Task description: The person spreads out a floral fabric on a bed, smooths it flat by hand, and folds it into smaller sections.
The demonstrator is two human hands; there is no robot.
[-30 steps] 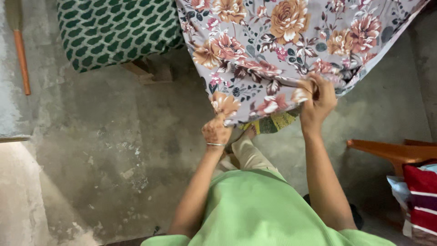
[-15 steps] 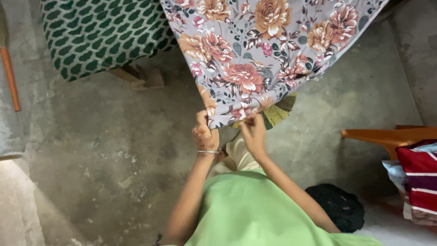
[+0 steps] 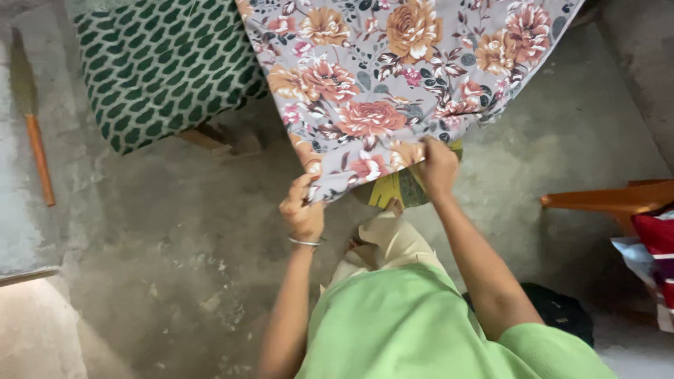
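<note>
The left hand (image 3: 302, 210) and right hand (image 3: 439, 167) each pinch the lower edge of the floral cloth (image 3: 393, 77). The cloth hangs spread above both hands, over the concrete floor (image 3: 175, 267).

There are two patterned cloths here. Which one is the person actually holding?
The grey floral cloth with orange and pink roses: both the left hand and right hand grip its lower edge. The green leaf-print cloth lies untouched, further left.
</note>
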